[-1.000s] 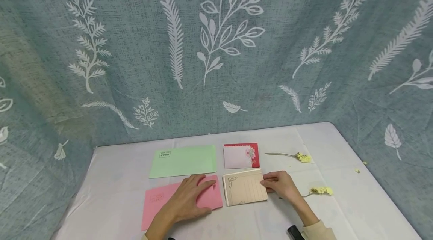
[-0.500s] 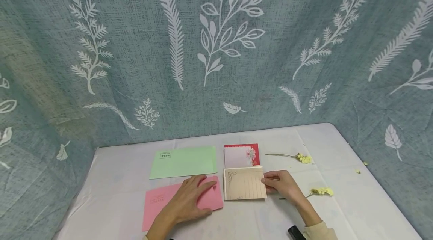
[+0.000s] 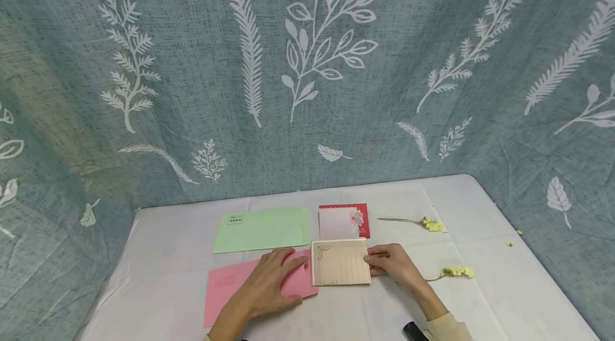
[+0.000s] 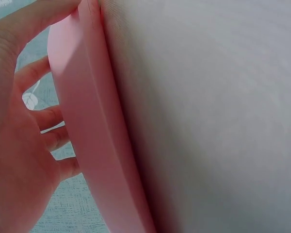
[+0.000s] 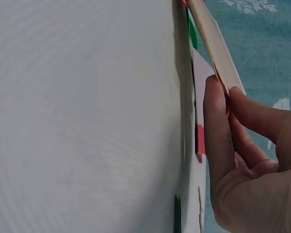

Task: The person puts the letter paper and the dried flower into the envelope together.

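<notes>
My left hand (image 3: 271, 285) rests spread on the pink envelope (image 3: 230, 279), fingertips on its surface and thumb along its near edge. In the left wrist view the envelope (image 4: 92, 111) bulges a little along that edge. Between thumb and fingers my right hand (image 3: 396, 266) pinches the right edge of a beige lined greeting card (image 3: 341, 263) with a scroll ornament in its corner. The card's left edge overlaps the envelope's right end; whether it lies over it or inside cannot be told. The right wrist view shows the card (image 5: 218, 53) tilted, lifted off the table.
Behind the pink envelope lies a green envelope (image 3: 261, 230). A red and pink floral card (image 3: 338, 222) lies just beyond the beige one. Two sprigs of yellow flowers (image 3: 431, 224) are on the right of the white-covered table (image 3: 149, 277). A patterned curtain (image 3: 269, 159) hangs behind.
My right hand first raised the beige card slightly away from me and straightened it, then moved it left to the pink envelope's right end. The left hand has stayed in place.
</notes>
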The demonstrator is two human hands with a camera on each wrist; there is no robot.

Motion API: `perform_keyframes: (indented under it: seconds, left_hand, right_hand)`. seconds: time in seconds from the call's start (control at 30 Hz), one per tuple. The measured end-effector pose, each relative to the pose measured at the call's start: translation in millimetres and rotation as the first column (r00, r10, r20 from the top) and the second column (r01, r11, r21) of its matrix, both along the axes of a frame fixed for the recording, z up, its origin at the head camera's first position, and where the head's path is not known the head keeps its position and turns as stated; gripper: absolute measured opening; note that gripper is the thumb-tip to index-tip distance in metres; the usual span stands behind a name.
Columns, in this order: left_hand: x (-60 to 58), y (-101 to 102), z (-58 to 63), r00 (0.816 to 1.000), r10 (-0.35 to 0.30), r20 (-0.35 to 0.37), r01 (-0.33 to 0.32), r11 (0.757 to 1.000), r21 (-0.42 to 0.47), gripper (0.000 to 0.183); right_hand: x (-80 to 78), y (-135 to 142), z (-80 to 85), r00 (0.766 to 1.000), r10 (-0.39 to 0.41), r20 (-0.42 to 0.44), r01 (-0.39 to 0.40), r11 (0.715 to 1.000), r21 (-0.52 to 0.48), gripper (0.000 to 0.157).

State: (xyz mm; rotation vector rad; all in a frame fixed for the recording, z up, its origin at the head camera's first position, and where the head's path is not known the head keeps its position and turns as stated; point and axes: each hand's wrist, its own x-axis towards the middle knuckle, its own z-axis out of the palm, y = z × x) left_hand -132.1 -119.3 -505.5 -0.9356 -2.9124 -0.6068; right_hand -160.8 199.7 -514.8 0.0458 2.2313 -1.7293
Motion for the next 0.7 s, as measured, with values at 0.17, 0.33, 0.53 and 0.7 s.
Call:
perform_keyframes:
  seconds: [0.17, 0.33, 0.53, 0.7]
  left_hand:
    - [0.0, 0.5, -0.4, 1.000, -0.002, -0.007, 0.002, 1.000, -0.010, 0.073]
    - [-0.2, 0.7, -0.1, 1.000, -0.003, -0.030, 0.002, 1.000, -0.007, 0.072]
    - [-0.6, 0.8, -0.7, 0.999, -0.011, -0.039, 0.011, 1.000, 0.009, 0.073]
    - [-0.8, 1.5, -1.3, 1.000, -0.010, -0.025, 0.010, 1.000, 0.011, 0.072]
  right_hand:
    - [2.0, -1.7, 0.4, 1.000, -0.011, 0.007, 0.011, 1.000, -0.013, 0.033]
    - [3.0, -2.0, 3.2, 1.000, -0.005, -0.007, 0.004, 0.999, -0.032, 0.035]
    - [2.1, -3.2, 4.3, 0.998, -0.042, -0.049, 0.041, 0.999, -0.020, 0.031]
    - [2.5, -2.2, 0.7, 1.000, 0.014, -0.015, -0.015, 0.999, -0.039, 0.033]
